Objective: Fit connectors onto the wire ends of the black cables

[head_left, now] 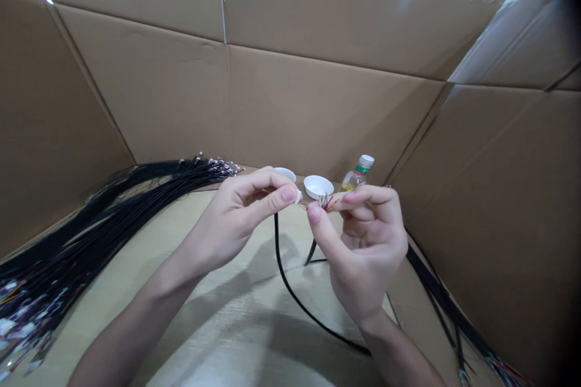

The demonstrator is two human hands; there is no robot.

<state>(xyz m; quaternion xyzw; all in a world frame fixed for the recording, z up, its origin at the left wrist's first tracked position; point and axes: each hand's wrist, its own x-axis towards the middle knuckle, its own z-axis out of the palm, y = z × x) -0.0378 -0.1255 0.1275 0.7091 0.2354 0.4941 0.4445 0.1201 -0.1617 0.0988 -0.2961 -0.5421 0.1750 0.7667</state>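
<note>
Between the thumb and forefinger of my left hand (254,211) is a small white connector (298,196). Just to its right, my right hand (363,242) pinches thin coloured wires (325,202), whose loose ends fan out above the thumb. A few of the wires run across the narrow gap towards the connector; their exact seating is too small to tell. A black cable (290,287) hangs from near my left fingers, curving down over the table and passing behind my right wrist.
Two white bowls (318,186) and a capped bottle (357,174) stand at the back of the table (218,320). Black cable bundles lie at the left (122,211) and right (447,302). Cardboard walls (318,109) surround the table.
</note>
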